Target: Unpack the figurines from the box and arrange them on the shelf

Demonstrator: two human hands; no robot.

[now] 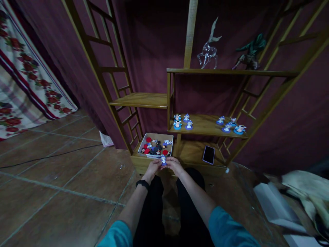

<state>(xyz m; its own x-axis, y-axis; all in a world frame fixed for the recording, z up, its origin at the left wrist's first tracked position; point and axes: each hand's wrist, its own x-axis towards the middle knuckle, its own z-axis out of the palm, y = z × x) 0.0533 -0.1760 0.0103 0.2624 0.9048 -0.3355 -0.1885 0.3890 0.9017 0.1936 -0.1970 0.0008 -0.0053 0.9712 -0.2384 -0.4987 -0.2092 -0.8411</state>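
Between my two hands, just in front of the box, is a small white-and-purple toy figurine (163, 160) held upright. My left hand (154, 165) has its fingers closed on the figurine's left side. From the other side my right hand (173, 164) grips it too. Right behind them a shallow cardboard box (142, 144) holds several loose figurines and red round pieces in a jumble. On the middle shelf stand several figurines on blue and purple bases, one group with a purple figurine (189, 125) at the left, another with a blue-based figurine (240, 129) at the right.
A phone (208, 154) lies on the lower shelf (191, 151) to the right. Above, a glass deer (209, 51) and a dark green statue (250, 53) stand on the top shelf. A cable (51, 156) crosses the tiled floor. White boxes (276, 202) lie at the right.
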